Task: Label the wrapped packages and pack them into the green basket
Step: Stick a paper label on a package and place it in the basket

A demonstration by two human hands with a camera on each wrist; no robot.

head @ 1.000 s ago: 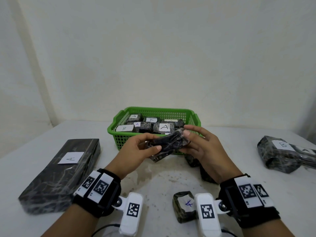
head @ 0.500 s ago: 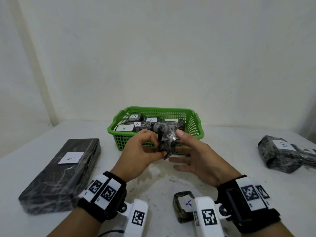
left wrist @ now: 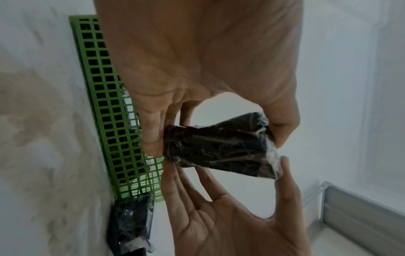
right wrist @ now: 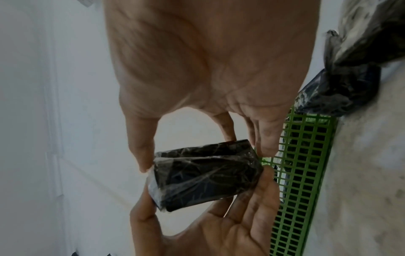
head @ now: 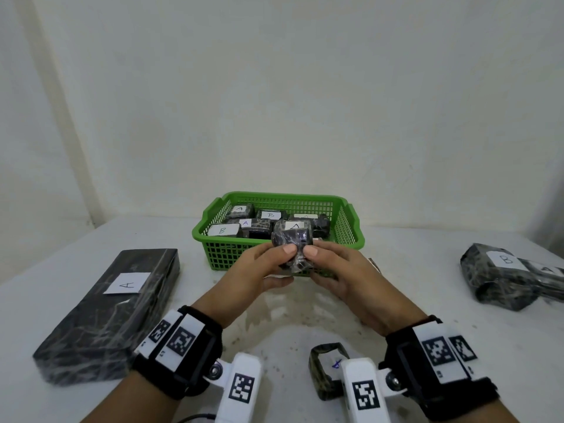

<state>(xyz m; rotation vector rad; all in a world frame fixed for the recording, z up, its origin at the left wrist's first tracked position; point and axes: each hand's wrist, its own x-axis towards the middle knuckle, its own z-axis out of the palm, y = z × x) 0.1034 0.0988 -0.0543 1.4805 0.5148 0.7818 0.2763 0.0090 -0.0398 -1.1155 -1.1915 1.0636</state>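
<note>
At the left of the white desk lies a long dark wrapped box, flat, its length running from near to far, with a white paper label marked A on its top face. Right of it, at the middle, the left hand and the right hand meet just in front of the green basket and together hold a small dark wrapped package clear of the desk; it hangs before the basket's near wall. Each hand pinches it, thumb on the near face and fingers curled behind, the left hand on its left half and the right hand on its right half; the wrist views show the plastic film crinkled over its dark surface and no label on the faces that can be seen. The basket stands on the far middle of the desk and holds several dark wrapped packages with white labels reading A or B. Near the person, between the two wrists, a small wrapped package with a blue mark sits on the desk. Just right of the basket's near corner another dark package rests on the desk. At the far right lies a bulkier wrapped bundle bearing a label marked B.
</note>
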